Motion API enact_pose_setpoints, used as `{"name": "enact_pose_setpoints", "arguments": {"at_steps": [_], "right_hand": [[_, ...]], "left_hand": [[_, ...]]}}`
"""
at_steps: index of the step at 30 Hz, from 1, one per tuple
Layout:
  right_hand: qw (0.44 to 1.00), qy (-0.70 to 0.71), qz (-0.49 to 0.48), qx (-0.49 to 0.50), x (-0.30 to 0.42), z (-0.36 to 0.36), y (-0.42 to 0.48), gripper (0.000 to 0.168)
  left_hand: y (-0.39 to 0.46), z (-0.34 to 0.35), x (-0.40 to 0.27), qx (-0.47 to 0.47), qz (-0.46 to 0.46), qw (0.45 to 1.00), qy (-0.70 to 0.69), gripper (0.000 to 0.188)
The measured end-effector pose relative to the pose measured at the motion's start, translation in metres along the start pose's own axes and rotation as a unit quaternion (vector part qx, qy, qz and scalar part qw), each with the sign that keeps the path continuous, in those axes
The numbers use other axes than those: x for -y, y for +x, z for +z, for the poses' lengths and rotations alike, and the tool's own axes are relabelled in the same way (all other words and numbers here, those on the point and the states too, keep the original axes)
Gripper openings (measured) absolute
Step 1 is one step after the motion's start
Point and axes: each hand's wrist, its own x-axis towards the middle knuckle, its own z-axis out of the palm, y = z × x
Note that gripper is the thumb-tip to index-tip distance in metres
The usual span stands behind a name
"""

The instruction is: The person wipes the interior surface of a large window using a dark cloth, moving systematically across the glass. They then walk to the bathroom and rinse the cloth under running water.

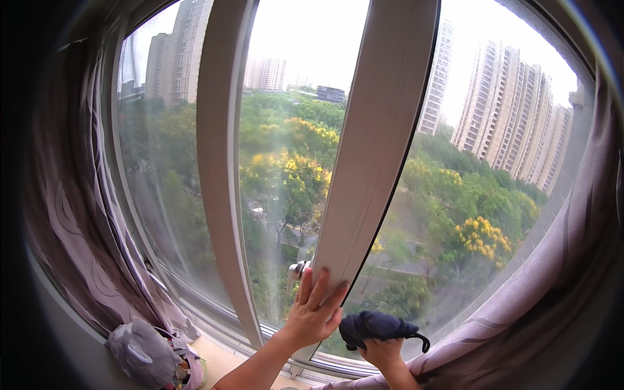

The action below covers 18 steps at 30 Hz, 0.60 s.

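Note:
My left hand lies flat with fingers spread on the lower part of the wide window sash frame, beside a window handle. My right hand grips a dark navy cloth, bunched up, with a thin loop hanging off its right end. The cloth is in front of the lower left of the right window pane; whether it touches the glass I cannot tell. Hazy streaks show on the middle pane.
Patterned curtains hang at the left and right. A grey plush-like item and a pink bag or basket of small things stand on the sill at lower left. Window tracks run along the bottom. Trees and tall buildings are outside.

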Motion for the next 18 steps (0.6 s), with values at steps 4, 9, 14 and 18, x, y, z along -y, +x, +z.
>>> {"name": "enact_pose_setpoints", "arguments": {"at_steps": [4, 9, 14, 18], "right_hand": [[0.985, -0.056, 0.144, -0.075, -0.044, -0.029, -0.025, 0.046], [0.833, 0.032, 0.365, -0.415, -0.056, -0.066, 0.059, 0.063], [0.991, -0.134, 0.000, -0.018, -0.010, -0.012, 0.006, 0.041], [0.995, -0.067, 0.064, -0.033, -0.037, 0.010, -0.047, 0.044]], "left_hand": [[-0.001, 0.002, 0.004, -0.015, 0.028, 0.999, 0.039, 0.053], [0.000, 0.012, 0.002, -0.036, 0.030, 0.998, 0.051, 0.051], [0.002, 0.009, 0.002, -0.054, 0.027, 0.997, 0.055, 0.051], [0.002, 0.009, 0.003, -0.059, 0.027, 0.997, 0.044, 0.053]]}}
